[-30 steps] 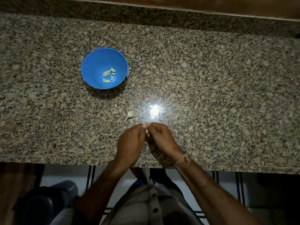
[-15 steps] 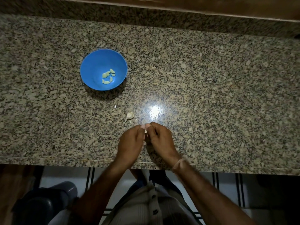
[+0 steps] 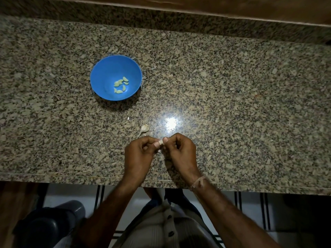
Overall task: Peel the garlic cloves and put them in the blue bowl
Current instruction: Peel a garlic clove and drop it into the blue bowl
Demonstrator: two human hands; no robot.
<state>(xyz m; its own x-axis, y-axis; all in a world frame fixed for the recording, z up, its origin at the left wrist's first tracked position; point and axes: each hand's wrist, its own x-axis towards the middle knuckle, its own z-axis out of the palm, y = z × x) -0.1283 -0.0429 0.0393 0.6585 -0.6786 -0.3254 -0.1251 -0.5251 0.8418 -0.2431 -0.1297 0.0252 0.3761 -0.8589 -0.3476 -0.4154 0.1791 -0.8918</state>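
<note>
Pale garlic clove (image 3: 160, 141) sits lower centre, pinched between fingers (image 3: 165, 139) of left hand (image 3: 138, 154) and right hand (image 3: 180, 153); blue bowl (image 3: 107, 68) stands upper left. A hard tug may flick it off the bench (image 3: 232, 104).

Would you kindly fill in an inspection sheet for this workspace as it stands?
Surface: speckled granite counter, one bright glare spot.
Job's things: blue bowl holds several peeled cloves; a garlic piece lies on the counter just beyond the hands.
Clutter: small white scrap between bowl and hands.
Grippers: left hand and right hand both pinch one garlic clove.
Cables: nothing seen.
Surroundings: wooden ledge behind; tiled floor below.
</note>
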